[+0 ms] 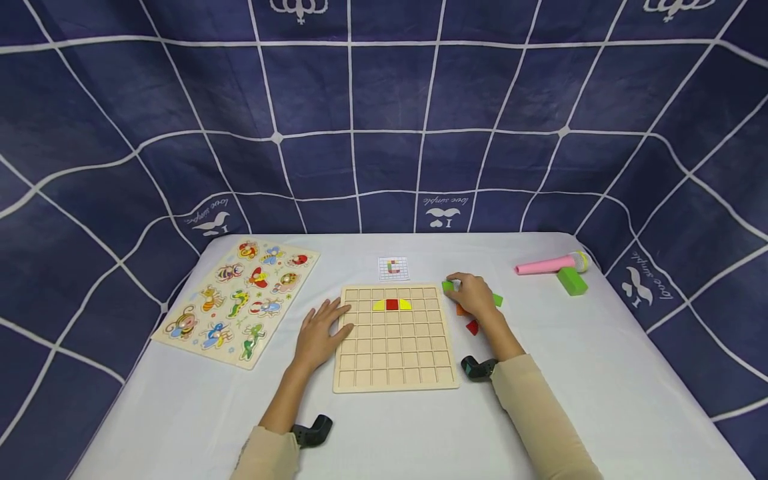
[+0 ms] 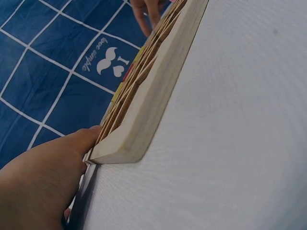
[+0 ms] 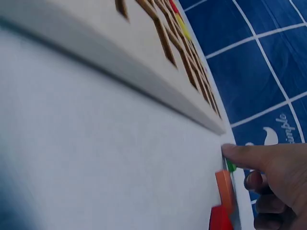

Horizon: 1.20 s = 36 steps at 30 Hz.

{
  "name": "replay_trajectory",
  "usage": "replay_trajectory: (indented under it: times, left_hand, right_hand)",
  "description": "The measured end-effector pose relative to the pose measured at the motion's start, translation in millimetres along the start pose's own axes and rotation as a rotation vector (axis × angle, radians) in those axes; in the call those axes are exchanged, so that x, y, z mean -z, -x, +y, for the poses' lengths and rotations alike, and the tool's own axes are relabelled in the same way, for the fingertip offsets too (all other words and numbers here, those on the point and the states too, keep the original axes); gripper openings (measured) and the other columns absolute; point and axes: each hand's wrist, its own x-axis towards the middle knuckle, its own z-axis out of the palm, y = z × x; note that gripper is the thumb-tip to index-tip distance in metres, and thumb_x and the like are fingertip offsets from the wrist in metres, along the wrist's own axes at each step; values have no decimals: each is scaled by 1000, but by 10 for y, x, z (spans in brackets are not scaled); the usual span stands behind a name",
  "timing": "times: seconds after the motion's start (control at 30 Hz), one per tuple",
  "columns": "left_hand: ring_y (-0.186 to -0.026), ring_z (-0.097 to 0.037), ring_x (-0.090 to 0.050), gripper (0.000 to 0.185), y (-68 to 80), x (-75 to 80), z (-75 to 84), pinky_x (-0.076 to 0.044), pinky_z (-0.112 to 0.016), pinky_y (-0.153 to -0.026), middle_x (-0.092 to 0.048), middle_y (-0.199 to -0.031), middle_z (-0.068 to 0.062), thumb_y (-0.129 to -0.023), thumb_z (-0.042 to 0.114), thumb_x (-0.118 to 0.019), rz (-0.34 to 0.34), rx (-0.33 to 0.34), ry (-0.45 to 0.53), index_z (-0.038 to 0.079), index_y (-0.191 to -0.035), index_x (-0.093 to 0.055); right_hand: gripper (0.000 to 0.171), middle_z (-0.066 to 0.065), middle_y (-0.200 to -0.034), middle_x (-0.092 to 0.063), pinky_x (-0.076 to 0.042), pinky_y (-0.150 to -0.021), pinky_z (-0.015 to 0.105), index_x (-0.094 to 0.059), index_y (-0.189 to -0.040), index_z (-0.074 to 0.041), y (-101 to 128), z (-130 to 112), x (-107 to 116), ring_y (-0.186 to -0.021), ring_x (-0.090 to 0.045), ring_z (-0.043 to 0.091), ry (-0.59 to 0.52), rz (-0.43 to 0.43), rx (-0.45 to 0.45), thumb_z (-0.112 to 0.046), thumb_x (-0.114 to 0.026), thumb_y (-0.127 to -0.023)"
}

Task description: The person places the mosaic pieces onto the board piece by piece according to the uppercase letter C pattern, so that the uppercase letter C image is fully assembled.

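Observation:
A wooden grid board [image 1: 396,360] lies in the middle of the white table. In one of its upper rows a red square block [image 1: 392,305] sits between two yellow curved-edge blocks, one on its left [image 1: 379,305] and one on its right [image 1: 405,305]. My left hand [image 1: 318,339] rests on the board's left edge with fingers spread. Beyond the upper right corner, my right hand [image 1: 474,297] pinches a small green block [image 1: 448,286]. Close to that hand lie an orange block [image 3: 225,190], a red block [image 1: 473,327] and another green block [image 1: 497,300].
A small pattern card [image 1: 393,269] lies behind the board. On the left is an insect puzzle board [image 1: 240,303]. A pink toy microphone [image 1: 546,265] and a larger green block [image 1: 572,281] lie at the far right. Blue curtain cloth [image 1: 384,160] surrounds the table's back and sides.

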Motion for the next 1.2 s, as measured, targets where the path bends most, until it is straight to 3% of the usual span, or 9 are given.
replay_trajectory:
  times: [0.17, 0.43, 0.73, 0.97, 1.2]
  left_hand:
    - [-135, -29, -27, 47, -8, 2, 5, -11, -49, -110, -40, -142, -7, -88, 38, -61, -1, 0, 3, 17, -129, -55]
    - [-134, -28, -28, 47, 2, -1, 15, -11, -48, -110, -40, -142, -7, -88, 39, -61, -2, -2, -5, 17, -129, -55]
    - [-134, -27, -28, 47, 19, -3, 5, -12, -48, -110, -41, -142, -6, -88, 39, -61, 5, 2, -9, 18, -129, -55]
    - [-134, -28, -28, 47, 3, 4, -1, -12, -48, -110, -41, -142, -7, -88, 40, -61, 1, -2, -6, 17, -129, -55]
    - [-134, -29, -28, 47, -2, 1, 0, -12, -49, -110, -41, -141, -8, -88, 39, -60, 3, -8, -9, 17, -129, -55]
  right_hand:
    - [32, 3, -62, -53, -36, -48, 28, -68, -107, -8, -4, 81, 32, -57, -46, 18, -10, -22, -15, -25, -73, -80]
    - [34, -1, -57, -51, -35, -42, 26, -68, -103, -5, 108, 64, 55, -48, -43, 13, -38, 69, 56, -27, -74, -78]
    - [30, -5, -52, -44, -30, -39, 24, -69, -101, -8, 325, -468, 104, -43, -37, 9, -86, 172, 233, -26, -75, -78]
    - [29, -10, -51, -42, -29, -39, 21, -70, -100, -12, 440, -865, -112, -43, -35, 5, -135, 123, 330, -30, -75, -77]
    - [30, -10, -51, -47, -35, -42, 21, -71, -99, -13, 485, -1013, -455, -45, -40, 6, -118, 41, 395, -34, -74, -78]
